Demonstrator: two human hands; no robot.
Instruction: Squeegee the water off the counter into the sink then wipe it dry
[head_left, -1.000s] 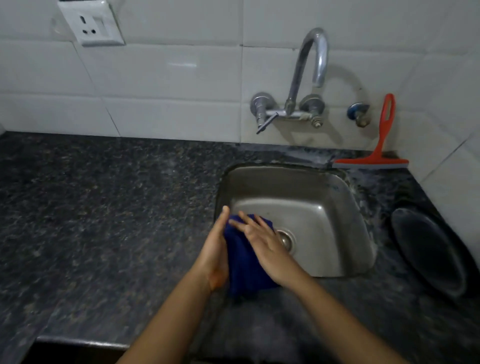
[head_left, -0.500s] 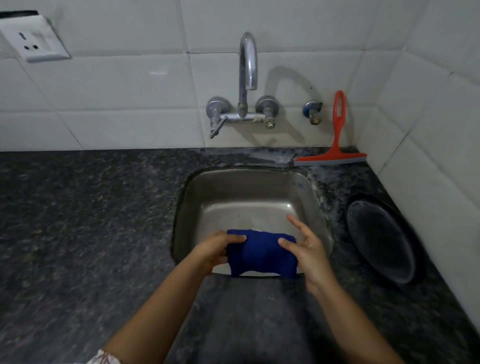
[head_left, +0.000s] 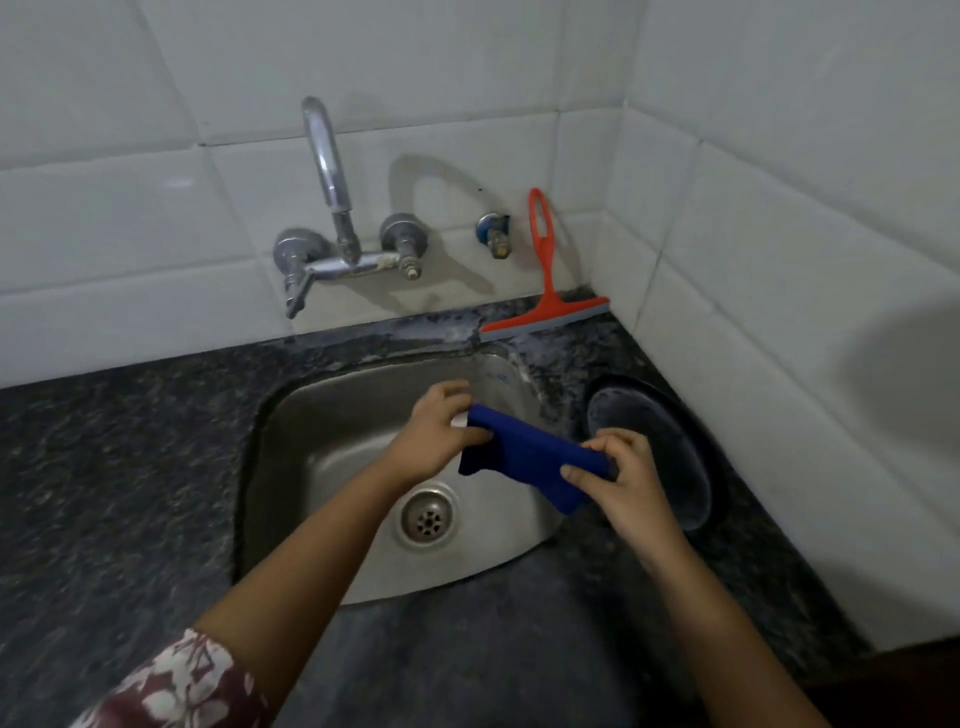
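Observation:
A blue cloth is stretched between both my hands above the steel sink. My left hand grips its left end over the middle of the basin. My right hand pinches its right end near the sink's right rim. The cloth is bunched lengthwise and tilts down to the right. A red squeegee leans against the tiled wall behind the sink, its blade resting on the dark speckled counter.
A chrome wall tap hangs over the back of the sink. The drain shows below my left wrist. A dark round plate lies on the counter right of the sink. Tiled walls close the back and right side.
My hands carried the cloth from the sink's front edge up and to the right over the basin. The cloth went from a flat folded pad to a stretched, bunched strip.

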